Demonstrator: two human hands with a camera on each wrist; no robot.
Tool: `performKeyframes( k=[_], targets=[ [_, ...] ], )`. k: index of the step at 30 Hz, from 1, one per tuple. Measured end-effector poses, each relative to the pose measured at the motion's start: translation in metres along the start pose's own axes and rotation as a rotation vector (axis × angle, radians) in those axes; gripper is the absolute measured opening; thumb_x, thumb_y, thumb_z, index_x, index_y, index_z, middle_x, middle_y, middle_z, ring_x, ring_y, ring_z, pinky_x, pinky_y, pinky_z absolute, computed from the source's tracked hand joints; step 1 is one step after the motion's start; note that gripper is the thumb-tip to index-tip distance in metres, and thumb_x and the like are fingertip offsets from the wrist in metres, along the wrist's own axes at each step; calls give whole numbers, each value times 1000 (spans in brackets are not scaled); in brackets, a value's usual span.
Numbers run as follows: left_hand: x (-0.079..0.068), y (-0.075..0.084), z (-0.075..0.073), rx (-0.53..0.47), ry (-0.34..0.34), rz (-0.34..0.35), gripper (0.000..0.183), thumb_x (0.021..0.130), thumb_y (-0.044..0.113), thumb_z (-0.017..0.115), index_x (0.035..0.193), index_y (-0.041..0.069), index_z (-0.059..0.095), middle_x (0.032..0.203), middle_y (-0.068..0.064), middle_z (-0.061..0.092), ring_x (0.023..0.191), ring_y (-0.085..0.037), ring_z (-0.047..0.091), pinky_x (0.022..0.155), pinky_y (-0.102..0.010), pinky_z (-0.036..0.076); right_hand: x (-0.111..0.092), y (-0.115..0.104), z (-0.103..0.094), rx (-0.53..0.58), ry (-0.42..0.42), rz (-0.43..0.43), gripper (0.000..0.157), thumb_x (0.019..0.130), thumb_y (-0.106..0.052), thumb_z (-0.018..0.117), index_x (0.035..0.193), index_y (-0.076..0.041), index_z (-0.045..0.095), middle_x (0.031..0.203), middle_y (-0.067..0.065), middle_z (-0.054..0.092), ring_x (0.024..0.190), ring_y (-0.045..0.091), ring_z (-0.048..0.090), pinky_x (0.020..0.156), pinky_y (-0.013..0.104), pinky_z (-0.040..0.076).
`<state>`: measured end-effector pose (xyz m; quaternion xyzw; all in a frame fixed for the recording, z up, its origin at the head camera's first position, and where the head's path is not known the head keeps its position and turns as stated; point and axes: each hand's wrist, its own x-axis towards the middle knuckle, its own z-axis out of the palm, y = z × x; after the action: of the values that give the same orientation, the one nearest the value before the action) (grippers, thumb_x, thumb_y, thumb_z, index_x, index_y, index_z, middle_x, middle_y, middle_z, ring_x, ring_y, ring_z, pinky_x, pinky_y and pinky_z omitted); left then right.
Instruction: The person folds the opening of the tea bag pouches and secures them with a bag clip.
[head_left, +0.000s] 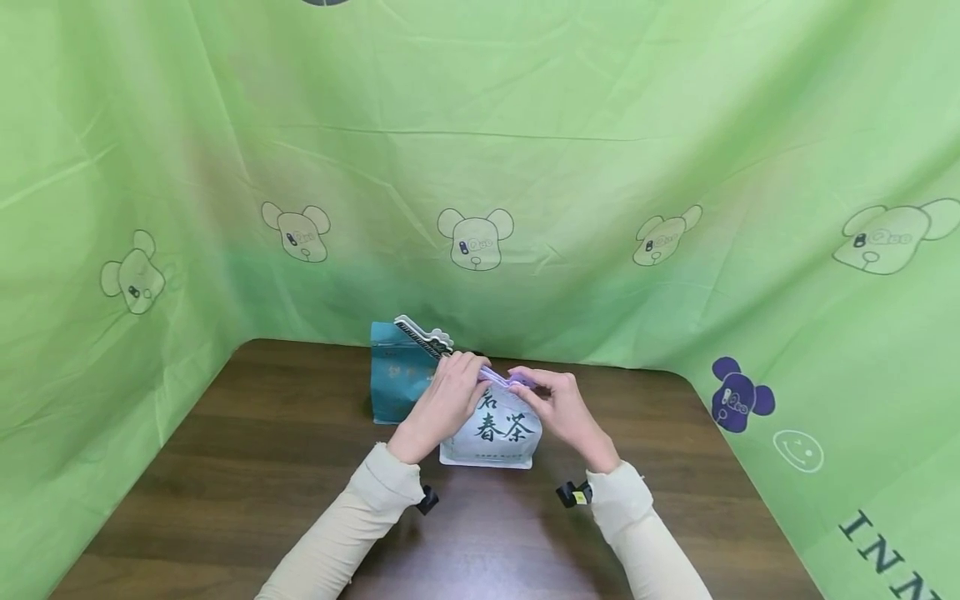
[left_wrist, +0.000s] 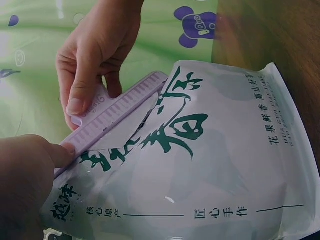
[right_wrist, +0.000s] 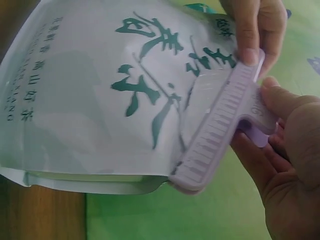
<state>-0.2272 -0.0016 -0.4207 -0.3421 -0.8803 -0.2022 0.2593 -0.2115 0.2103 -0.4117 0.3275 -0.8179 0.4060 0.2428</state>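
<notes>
A white tea bag [head_left: 491, 442] with large green characters stands upright on the table. Across its folded top lies a purple bag clip [head_left: 495, 377], set slantwise in the right wrist view [right_wrist: 212, 130]. My right hand [head_left: 558, 400] pinches the clip's handle between thumb and fingers, as the right wrist view shows up close. At the clip's other end, my left hand [head_left: 453, 396] pinches clip and bag top together, its thumb [left_wrist: 62, 154] pressing on the clip's toothed bar. The far side of the bag is hidden.
Behind and to the left stands a teal bag [head_left: 393, 383], with a white and black clip [head_left: 423, 335] slanting at its top. Both are on a brown wooden table [head_left: 300, 467]. Green printed cloth [head_left: 480, 167] hangs around the back and sides.
</notes>
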Motion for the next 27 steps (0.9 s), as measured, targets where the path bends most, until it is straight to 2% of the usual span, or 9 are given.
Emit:
performKeyframes(
  k=[4, 11, 14, 18, 23, 27],
  targets=[
    [0, 1, -3, 44, -13, 23, 19, 102, 22, 63, 115, 8, 62, 104, -2, 64, 93, -19, 55, 80, -32, 41, 0, -11, -2, 22, 3, 6, 22, 86, 12, 72, 107, 8, 73, 99, 23, 75, 80, 19, 71, 68, 26, 59],
    [-1, 2, -6, 132, -19, 40, 23, 102, 24, 64, 118, 8, 62, 105, -2, 65, 95, -19, 58, 82, -32, 46, -6, 25, 5, 42, -9, 45, 27, 86, 10, 75, 112, 2, 74, 102, 17, 76, 84, 9, 69, 70, 26, 59],
    [-1, 1, -4, 137, 0, 44, 23, 101, 23, 65, 118, 8, 63, 104, -2, 65, 95, -19, 58, 81, -32, 47, -5, 25, 5, 35, -16, 25, 26, 86, 6, 76, 112, 1, 73, 100, 14, 76, 83, 9, 68, 69, 23, 59],
    [-2, 1, -1, 127, 22, 50, 22, 101, 21, 65, 118, 7, 62, 103, -3, 64, 94, -20, 56, 81, -32, 45, 0, 22, 7, -45, -53, -17, 24, 86, 1, 78, 109, -2, 72, 97, 9, 74, 81, 10, 65, 68, 23, 57],
    [-3, 1, 2, 117, 39, 52, 20, 101, 20, 65, 116, 7, 62, 101, -2, 63, 92, -19, 55, 81, -32, 45, 7, 17, 11, -193, -117, -75, 25, 86, -8, 81, 108, -9, 71, 100, 3, 72, 84, 14, 66, 73, 34, 55],
    [-4, 1, 3, 104, 66, 55, 21, 99, 18, 67, 116, 6, 63, 101, -3, 63, 91, -20, 55, 81, -33, 46, 6, 16, 15, -252, -114, -89, 25, 86, -8, 81, 109, -9, 70, 103, 4, 72, 87, 17, 68, 76, 39, 56]
  ],
)
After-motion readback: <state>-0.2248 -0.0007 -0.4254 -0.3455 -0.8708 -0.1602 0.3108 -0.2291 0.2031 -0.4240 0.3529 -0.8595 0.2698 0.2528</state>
